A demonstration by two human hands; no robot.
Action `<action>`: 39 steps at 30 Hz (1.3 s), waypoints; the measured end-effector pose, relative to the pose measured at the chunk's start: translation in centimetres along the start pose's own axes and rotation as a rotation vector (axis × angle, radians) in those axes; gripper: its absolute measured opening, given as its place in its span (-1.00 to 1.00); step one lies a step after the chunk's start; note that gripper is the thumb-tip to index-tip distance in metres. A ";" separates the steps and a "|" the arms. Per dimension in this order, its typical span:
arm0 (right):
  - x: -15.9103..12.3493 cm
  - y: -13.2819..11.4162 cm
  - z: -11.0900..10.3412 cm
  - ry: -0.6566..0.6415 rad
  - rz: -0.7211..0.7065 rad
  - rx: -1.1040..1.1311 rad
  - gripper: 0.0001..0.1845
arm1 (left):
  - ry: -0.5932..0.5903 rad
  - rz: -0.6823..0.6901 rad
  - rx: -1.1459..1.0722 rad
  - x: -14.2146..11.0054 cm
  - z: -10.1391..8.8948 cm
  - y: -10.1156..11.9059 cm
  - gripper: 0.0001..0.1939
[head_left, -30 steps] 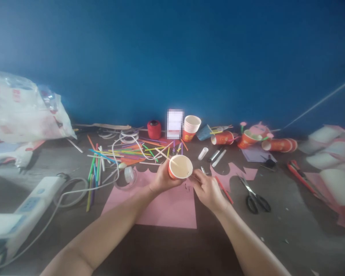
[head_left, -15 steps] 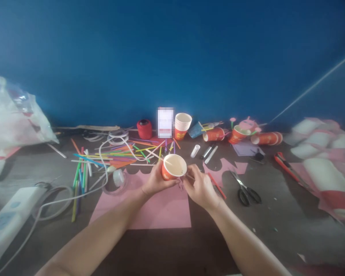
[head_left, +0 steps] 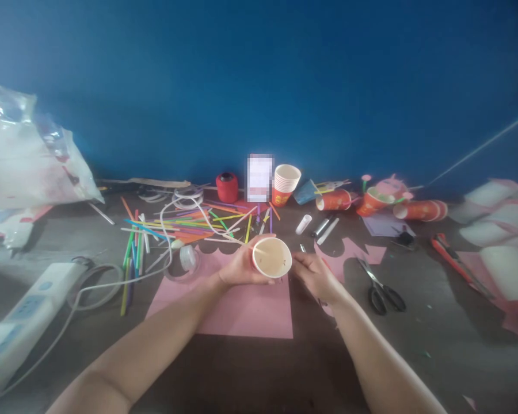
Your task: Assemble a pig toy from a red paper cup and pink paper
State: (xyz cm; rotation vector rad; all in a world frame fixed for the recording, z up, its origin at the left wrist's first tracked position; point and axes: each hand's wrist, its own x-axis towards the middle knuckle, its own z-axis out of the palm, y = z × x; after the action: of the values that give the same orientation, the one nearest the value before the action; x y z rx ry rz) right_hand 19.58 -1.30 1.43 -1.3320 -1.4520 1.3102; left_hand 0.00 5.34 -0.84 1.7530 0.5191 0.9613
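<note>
My left hand (head_left: pixel 243 265) is wrapped round a red and white paper cup (head_left: pixel 273 269), tilted so its open mouth faces me. A pale straw (head_left: pixel 262 251) leans inside the cup, and small dark marks show on its inner wall near the right. Just right of the cup, my right hand (head_left: pixel 318 277) is closed with its fingers pinched together. A small silvery tip shows above those fingers; whether it belongs to something held, I cannot make out. Under the left hand lies a sheet of pink paper (head_left: pixel 242 313) with a scalloped top edge.
Coloured straws (head_left: pixel 185 224) and a white cable (head_left: pixel 112 284) spread on the left, near a power strip (head_left: pixel 34 299). Scissors (head_left: pixel 382 290) and a red utility knife (head_left: pixel 453 259) lie right. Stacked cups (head_left: pixel 287 185), red thread (head_left: pixel 227 188) and markers (head_left: pixel 328 230) stand or lie behind.
My right hand has drawn away from the cup's rim to the right and slightly down. The cup now tilts more toward me in my left hand. The whole view has shifted a little.
</note>
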 end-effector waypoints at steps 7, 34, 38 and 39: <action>-0.5 -0.7 -0.2 0.061 -0.118 -0.068 -0.85 | 0.035 -0.002 0.009 -0.4 0.1 -0.8 -0.10; -1.3 -1.9 -0.3 0.148 -0.263 -0.460 -0.72 | 0.067 0.101 0.307 -0.7 0.1 -0.7 -0.14; -1.5 -2.0 -0.3 0.195 -0.278 -0.414 -0.83 | 0.112 0.127 0.228 -0.3 0.0 -0.4 -0.16; -1.4 -2.0 -0.2 0.207 -0.286 -0.419 -0.84 | 0.118 0.142 0.212 -0.3 0.0 -0.3 -0.16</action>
State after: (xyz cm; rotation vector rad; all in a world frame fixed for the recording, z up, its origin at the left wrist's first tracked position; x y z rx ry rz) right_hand 19.63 -2.50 3.60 -1.4056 -1.7513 0.6861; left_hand -0.13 5.29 -1.24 1.9511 0.5968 1.1492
